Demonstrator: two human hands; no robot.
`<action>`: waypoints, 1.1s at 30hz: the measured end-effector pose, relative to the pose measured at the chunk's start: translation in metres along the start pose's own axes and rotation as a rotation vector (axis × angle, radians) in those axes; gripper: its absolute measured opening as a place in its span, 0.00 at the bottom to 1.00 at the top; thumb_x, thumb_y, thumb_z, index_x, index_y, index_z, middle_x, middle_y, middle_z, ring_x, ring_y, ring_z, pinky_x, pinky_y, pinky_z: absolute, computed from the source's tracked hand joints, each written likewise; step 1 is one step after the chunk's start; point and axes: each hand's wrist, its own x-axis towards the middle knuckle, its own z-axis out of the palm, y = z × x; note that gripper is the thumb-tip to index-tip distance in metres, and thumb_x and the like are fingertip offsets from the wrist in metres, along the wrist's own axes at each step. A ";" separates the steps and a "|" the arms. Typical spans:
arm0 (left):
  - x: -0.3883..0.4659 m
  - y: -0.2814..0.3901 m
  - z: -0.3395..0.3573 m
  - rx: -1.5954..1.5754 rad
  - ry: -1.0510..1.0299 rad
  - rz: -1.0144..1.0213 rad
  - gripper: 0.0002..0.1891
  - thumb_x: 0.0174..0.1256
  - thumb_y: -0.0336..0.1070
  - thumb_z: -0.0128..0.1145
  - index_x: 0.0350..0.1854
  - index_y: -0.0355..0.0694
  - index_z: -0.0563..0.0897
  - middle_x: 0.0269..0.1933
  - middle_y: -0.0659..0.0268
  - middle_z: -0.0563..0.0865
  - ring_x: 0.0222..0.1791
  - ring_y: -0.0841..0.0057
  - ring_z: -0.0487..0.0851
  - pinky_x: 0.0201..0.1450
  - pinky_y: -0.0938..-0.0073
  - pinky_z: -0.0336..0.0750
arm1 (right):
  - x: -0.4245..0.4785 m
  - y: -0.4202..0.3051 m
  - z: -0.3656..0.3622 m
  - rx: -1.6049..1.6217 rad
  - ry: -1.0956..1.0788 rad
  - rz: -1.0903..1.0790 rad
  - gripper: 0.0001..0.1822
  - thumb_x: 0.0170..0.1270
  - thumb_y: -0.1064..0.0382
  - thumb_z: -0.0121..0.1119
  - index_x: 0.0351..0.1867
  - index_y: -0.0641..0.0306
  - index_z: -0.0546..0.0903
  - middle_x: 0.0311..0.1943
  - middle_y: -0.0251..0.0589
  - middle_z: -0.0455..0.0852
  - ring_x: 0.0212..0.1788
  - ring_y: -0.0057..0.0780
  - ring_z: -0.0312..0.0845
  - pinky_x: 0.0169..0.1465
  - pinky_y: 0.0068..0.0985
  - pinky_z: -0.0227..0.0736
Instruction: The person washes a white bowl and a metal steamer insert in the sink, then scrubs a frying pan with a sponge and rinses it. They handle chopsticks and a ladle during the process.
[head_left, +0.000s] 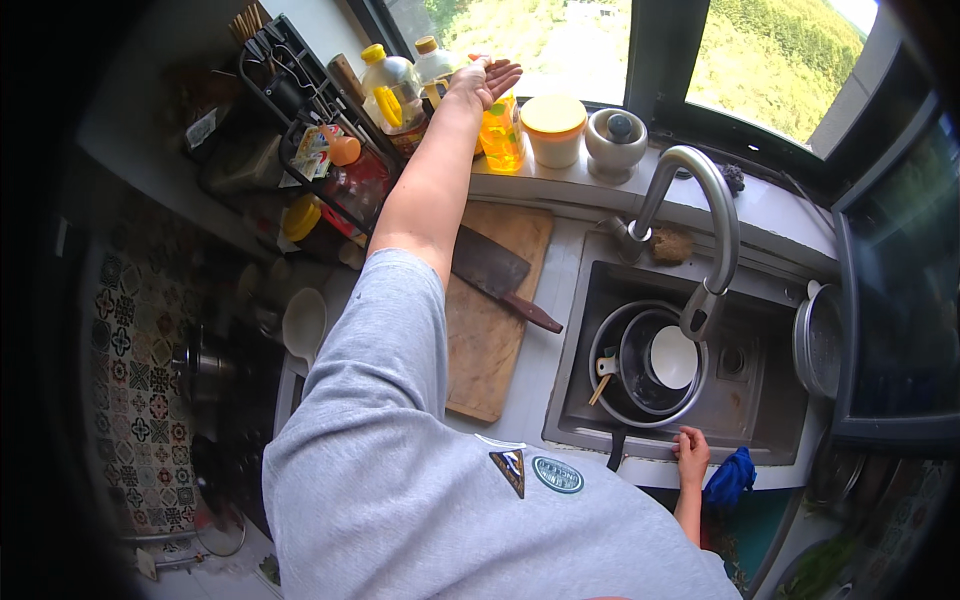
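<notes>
My left hand (486, 81) is stretched out over the windowsill, palm showing and fingers extended, with nothing visible in it. Just below it stands a bottle of yellow liquid (502, 139), its top partly hidden by the hand. At the front rim of the sink (757, 442), my right hand (691, 448) has loosely curled fingers and no object in them. A large metal pot (596, 375) sits in the sink, holding a smaller dark pot (637, 394) and a white bowl (673, 357). Beside my right hand a blue cloth (731, 478) hangs over the counter edge.
A cleaver (491, 262) lies across a wooden cutting board (487, 375), its handle past the board's edge. The curved faucet (724, 225) arches over the sink. Along the sill stand a lidded tub (553, 139), a stone mortar (615, 150) and a clear plastic jug (390, 90).
</notes>
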 end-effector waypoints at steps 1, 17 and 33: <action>-0.006 0.001 0.005 0.031 0.052 -0.001 0.20 0.76 0.42 0.38 0.44 0.26 0.75 0.42 0.46 0.85 0.39 0.60 0.87 0.38 0.68 0.87 | -0.005 -0.002 -0.003 0.024 0.005 0.002 0.08 0.68 0.66 0.52 0.44 0.63 0.80 0.29 0.34 0.83 0.25 0.15 0.75 0.27 0.13 0.69; -0.211 -0.187 0.003 -0.055 -0.568 -0.608 0.11 0.70 0.38 0.53 0.39 0.33 0.80 0.36 0.57 0.86 0.34 0.74 0.87 0.35 0.81 0.85 | -0.045 -0.014 -0.019 -0.062 0.123 0.091 0.10 0.65 0.64 0.53 0.45 0.62 0.81 0.30 0.36 0.86 0.30 0.20 0.82 0.37 0.19 0.76; -0.067 -0.314 -0.004 0.184 -0.081 -0.255 0.14 0.72 0.39 0.49 0.40 0.30 0.78 0.37 0.52 0.86 0.34 0.66 0.86 0.36 0.73 0.83 | -0.002 -0.030 0.014 0.549 0.063 0.389 0.13 0.68 0.65 0.53 0.51 0.70 0.76 0.37 0.42 0.83 0.36 0.23 0.81 0.42 0.21 0.79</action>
